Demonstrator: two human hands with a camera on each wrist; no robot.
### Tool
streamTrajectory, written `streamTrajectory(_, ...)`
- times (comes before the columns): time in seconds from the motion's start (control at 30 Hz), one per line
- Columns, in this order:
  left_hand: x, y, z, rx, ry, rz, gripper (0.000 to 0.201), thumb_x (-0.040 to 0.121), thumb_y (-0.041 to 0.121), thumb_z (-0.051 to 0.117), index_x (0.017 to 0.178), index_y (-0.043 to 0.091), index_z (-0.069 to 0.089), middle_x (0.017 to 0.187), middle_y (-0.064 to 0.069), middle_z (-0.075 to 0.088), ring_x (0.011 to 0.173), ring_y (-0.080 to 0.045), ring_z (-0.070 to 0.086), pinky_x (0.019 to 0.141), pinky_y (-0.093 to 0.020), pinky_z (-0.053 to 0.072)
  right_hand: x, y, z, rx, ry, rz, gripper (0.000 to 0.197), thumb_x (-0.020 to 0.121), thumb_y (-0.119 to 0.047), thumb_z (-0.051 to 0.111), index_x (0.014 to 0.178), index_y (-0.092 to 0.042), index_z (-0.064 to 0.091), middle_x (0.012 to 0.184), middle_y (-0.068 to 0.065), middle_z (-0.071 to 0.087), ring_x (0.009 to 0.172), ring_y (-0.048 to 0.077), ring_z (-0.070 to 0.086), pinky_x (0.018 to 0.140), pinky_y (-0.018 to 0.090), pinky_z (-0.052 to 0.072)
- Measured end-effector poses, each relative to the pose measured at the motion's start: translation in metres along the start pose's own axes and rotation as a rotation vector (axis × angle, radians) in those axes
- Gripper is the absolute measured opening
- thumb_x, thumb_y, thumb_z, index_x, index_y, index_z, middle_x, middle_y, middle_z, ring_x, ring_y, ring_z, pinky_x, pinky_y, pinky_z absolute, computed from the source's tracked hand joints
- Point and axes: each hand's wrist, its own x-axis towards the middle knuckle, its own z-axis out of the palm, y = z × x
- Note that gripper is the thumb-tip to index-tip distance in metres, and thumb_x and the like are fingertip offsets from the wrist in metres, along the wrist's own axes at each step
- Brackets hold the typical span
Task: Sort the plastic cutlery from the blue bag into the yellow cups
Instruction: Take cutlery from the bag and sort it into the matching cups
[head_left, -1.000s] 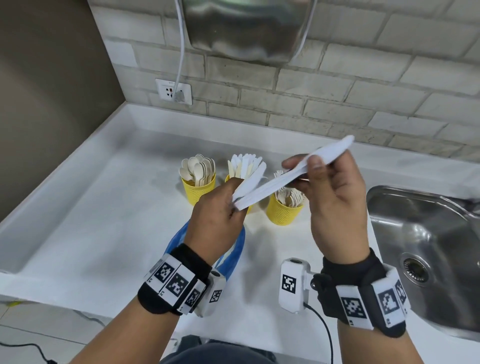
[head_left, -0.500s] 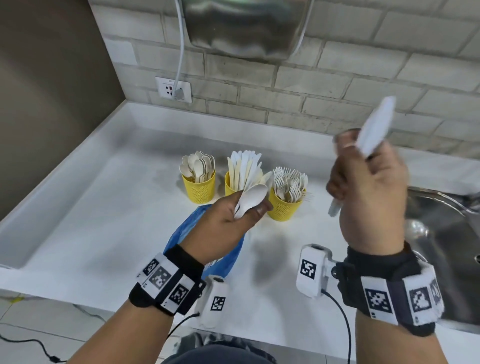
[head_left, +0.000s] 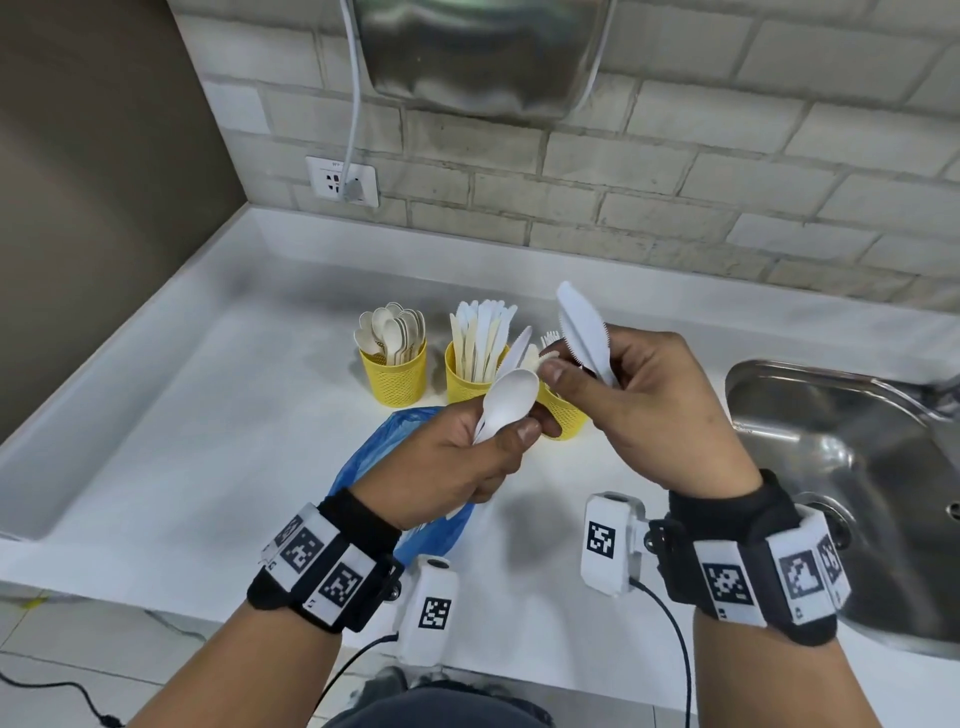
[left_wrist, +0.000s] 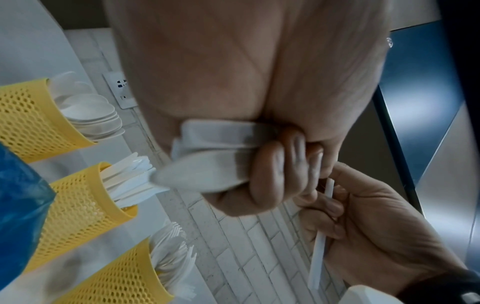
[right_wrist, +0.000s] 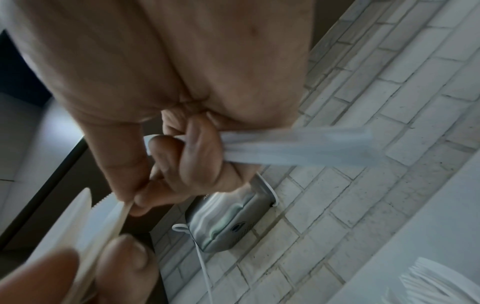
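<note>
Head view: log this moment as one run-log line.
left hand grips spoon | right hand holds knives, pinches another piece | cups hold sorted cutlery | bag on counter

The third yellow cup (head_left: 563, 415) (forks) sits mostly hidden behind both hands

Bare forearms, each with a black wristband (head_left: 748, 525) carrying white panels printed with black square fiducial markers (head_left: 727, 584). A white box-shaped wrist camera (head_left: 608, 543), itself bearing one such marker, is mounted on the inner side of each band. A thin black cable (head_left: 675, 639) runs down from each camera; dark clothing shows at the lower edge.
</note>
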Motion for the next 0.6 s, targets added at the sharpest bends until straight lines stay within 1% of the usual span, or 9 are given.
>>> streamTrajectory(0.03, 0.0004, 0.0004, 0.0002, 0.000, 0.001, -0.004, 0.027, 0.103, 0.030, 0.051, 0.115, 0.012, 0.066, 0.064, 0.004, 0.029, 0.061, -0.020, 0.018, 0.055, -0.032, 0.018, 0.0007, 0.0012, 0.0000, -0.019, 0.021, 0.004, 0.017, 0.096, -0.011, 0.070, 0.080, -0.006, 0.069, 0.073, 0.026, 0.061, 0.058, 0.026, 0.048, 0.057, 0.037, 0.041)
streamTrajectory(0.1, 0.0012, 0.0006, 0.0005, -0.001, -0.005, -0.003, 0.029, 0.104, 0.029, 0.049, 0.116, 0.007, 0.064, 0.065, 0.002, 0.027, 0.060, -0.019, 0.018, 0.054, -0.032, 0.018, 0.0015, 0.0025, -0.0002, -0.045, 0.076, 0.007, 0.018, 0.096, -0.012, 0.068, 0.080, -0.007, 0.067, 0.067, 0.019, 0.058, 0.055, 0.016, 0.044, 0.054, 0.029, 0.038)
streamTrajectory(0.2, 0.0013, 0.0007, 0.0010, 0.003, -0.010, 0.007, 0.029, 0.106, 0.028, 0.047, 0.116, 0.006, 0.062, 0.067, -0.006, 0.022, 0.059, -0.019, 0.017, 0.051, -0.026, 0.020, 0.0023, 0.0037, 0.0005, -0.028, 0.169, 0.010, 0.019, 0.100, -0.017, 0.064, 0.083, -0.010, 0.066, 0.056, -0.005, 0.054, 0.051, 0.011, 0.042, 0.053, 0.028, 0.038)
streamTrajectory(0.27, 0.0010, 0.0008, 0.0011, 0.007, -0.016, 0.009, 0.029, 0.106, 0.029, 0.047, 0.115, 0.007, 0.062, 0.070, -0.010, 0.020, 0.059, -0.020, 0.017, 0.050, -0.025, 0.021, 0.0041, 0.0057, 0.0001, 0.004, 0.208, 0.023, 0.021, 0.101, -0.015, 0.061, 0.082, -0.009, 0.064, 0.051, -0.012, 0.052, 0.049, 0.008, 0.041, 0.053, 0.026, 0.037)
streamTrajectory(0.33, 0.0011, 0.0018, 0.0016, 0.015, -0.021, 0.006, 0.029, 0.105, 0.030, 0.048, 0.114, 0.007, 0.063, 0.071, -0.012, 0.020, 0.059, -0.021, 0.017, 0.051, -0.027, 0.020, 0.0045, 0.0084, -0.0015, 0.046, 0.191, 0.029, 0.021, 0.101, -0.012, 0.060, 0.080, -0.008, 0.061, 0.050, -0.015, 0.049, 0.046, 0.004, 0.039, 0.052, 0.021, 0.034)
streamTrajectory(0.4, 0.0021, 0.0027, 0.0020, 0.022, -0.030, 0.004, 0.029, 0.105, 0.031, 0.047, 0.115, 0.010, 0.065, 0.070, -0.011, 0.022, 0.058, -0.018, 0.018, 0.051, -0.028, 0.019, 0.0039, 0.0089, -0.0013, 0.045, 0.129, 0.035, 0.019, 0.100, -0.014, 0.062, 0.084, -0.003, 0.062, 0.051, -0.016, 0.047, 0.046, 0.004, 0.037, 0.051, 0.019, 0.032)
streamTrajectory(0.47, 0.0026, 0.0037, 0.0029, 0.027, -0.032, 0.008, 0.030, 0.107, 0.029, 0.045, 0.119, 0.010, 0.065, 0.067, -0.006, 0.026, 0.054, -0.013, 0.023, 0.049, -0.023, 0.022, 0.0026, 0.0083, 0.0018, 0.033, 0.107, 0.018, 0.020, 0.100, -0.012, 0.063, 0.087, 0.002, 0.065, 0.053, -0.014, 0.050, 0.046, 0.004, 0.039, 0.051, 0.018, 0.033)
streamTrajectory(0.53, 0.0032, 0.0039, 0.0031, 0.023, -0.034, 0.019, 0.032, 0.108, 0.027, 0.044, 0.124, 0.010, 0.065, 0.064, -0.003, 0.031, 0.051, -0.010, 0.027, 0.048, -0.020, 0.026, 0.0028, 0.0091, 0.0050, 0.094, 0.206, -0.013, 0.021, 0.100, -0.010, 0.063, 0.084, 0.004, 0.064, 0.051, -0.012, 0.051, 0.046, 0.004, 0.040, 0.051, 0.019, 0.035)
streamTrajectory(0.6, 0.0036, 0.0051, 0.0031, 0.020, -0.036, 0.036, 0.033, 0.108, 0.027, 0.043, 0.126, 0.013, 0.066, 0.063, -0.003, 0.032, 0.051, -0.009, 0.028, 0.047, -0.019, 0.027, 0.0043, 0.0092, 0.0067, 0.206, 0.322, -0.004, 0.024, 0.098, -0.019, 0.064, 0.085, 0.000, 0.065, 0.049, -0.012, 0.046, 0.045, 0.010, 0.037, 0.050, 0.025, 0.033)
